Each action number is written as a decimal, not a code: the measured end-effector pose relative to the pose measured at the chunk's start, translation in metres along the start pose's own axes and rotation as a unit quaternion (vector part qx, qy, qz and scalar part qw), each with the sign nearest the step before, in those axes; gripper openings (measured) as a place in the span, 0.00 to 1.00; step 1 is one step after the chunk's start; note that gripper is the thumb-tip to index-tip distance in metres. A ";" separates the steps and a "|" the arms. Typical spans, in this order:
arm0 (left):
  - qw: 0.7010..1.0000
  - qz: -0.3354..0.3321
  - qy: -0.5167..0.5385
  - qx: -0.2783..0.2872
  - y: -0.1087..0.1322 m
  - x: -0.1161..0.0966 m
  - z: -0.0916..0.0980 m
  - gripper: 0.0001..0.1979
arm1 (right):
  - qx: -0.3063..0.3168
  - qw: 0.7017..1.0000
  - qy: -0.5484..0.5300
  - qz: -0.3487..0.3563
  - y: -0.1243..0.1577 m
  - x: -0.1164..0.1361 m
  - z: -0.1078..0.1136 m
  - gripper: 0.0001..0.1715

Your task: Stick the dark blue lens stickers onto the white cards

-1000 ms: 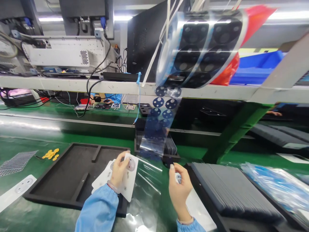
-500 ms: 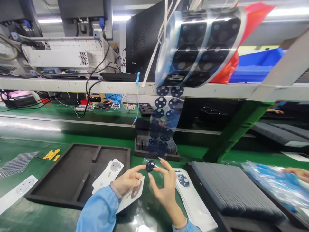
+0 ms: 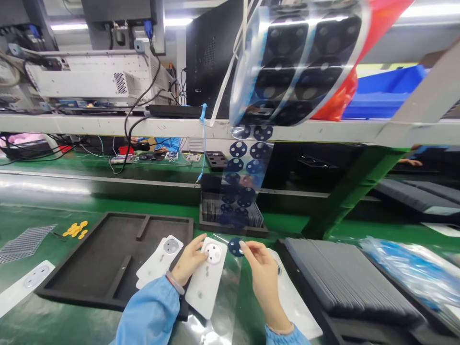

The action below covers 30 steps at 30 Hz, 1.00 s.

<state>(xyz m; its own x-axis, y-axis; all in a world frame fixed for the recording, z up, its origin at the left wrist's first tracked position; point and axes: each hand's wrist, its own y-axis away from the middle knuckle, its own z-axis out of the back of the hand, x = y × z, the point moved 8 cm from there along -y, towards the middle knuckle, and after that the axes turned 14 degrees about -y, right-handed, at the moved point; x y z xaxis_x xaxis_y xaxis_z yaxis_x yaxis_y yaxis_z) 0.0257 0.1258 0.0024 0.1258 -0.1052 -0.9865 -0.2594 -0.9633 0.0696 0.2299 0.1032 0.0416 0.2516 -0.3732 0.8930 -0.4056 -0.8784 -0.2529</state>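
Note:
My left hand [image 3: 192, 261] grips the upper left edge of a white phone back panel [image 3: 203, 292], which has a round camera area with several dark holes. Between the thumb and fingers of my right hand [image 3: 260, 268] is a dark round sticker with holes [image 3: 234, 247], just right of the panel's top and apart from it. Above the hands hangs a clear film strip [image 3: 247, 179] bearing pairs of similar dark stickers. More white panels [image 3: 160, 261] lie left of my left hand, partly on a black tray. Another white stack [image 3: 293, 299] is partly hidden behind my right hand.
The black tray [image 3: 86, 258] lies at left, with yellow pieces [image 3: 74, 229] beyond it. A rack of thin plates [image 3: 211, 211] stands behind my hands. Grey sheets [image 3: 345, 273] fill a tray at right, beside blue plastic wrap [image 3: 406, 268]. A large film roll [image 3: 298, 67] hangs overhead.
My right hand has moved right and now pinches the dark sticker, which was between both hands' fingers. The panel in my left hand has turned to face me more fully.

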 end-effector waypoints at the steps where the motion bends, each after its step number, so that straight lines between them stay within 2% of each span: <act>1: 1.000 -0.005 -0.012 0.005 0.000 0.000 -0.003 0.33 | 0.014 0.999 -0.025 -0.041 0.001 -0.009 -0.005 0.21; 3: 0.999 -0.015 -0.029 0.023 0.001 0.000 -0.011 0.29 | 0.046 0.992 -0.046 -0.106 0.005 -0.025 -0.014 0.22; 6: 0.998 -0.019 -0.033 0.048 0.004 0.000 -0.018 0.28 | 0.080 0.985 -0.036 -0.149 0.010 -0.041 -0.020 0.23; 13: 0.996 -0.022 -0.020 0.084 0.004 0.000 -0.022 0.30 | 0.085 0.988 0.021 -0.128 0.009 -0.048 -0.014 0.24; 30: 0.994 -0.018 -0.027 0.101 0.006 -0.005 -0.026 0.31 | 0.092 0.988 0.044 -0.117 0.012 -0.046 -0.016 0.22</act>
<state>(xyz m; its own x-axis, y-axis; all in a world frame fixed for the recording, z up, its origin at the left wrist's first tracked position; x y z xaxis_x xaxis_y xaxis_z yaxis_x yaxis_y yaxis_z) 0.0487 0.1139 0.0113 0.0884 -0.0521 -0.9947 -0.4428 -0.8966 0.0076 0.1995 0.1146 0.0038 0.2385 -0.1328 0.9620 -0.1761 -0.9801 -0.0917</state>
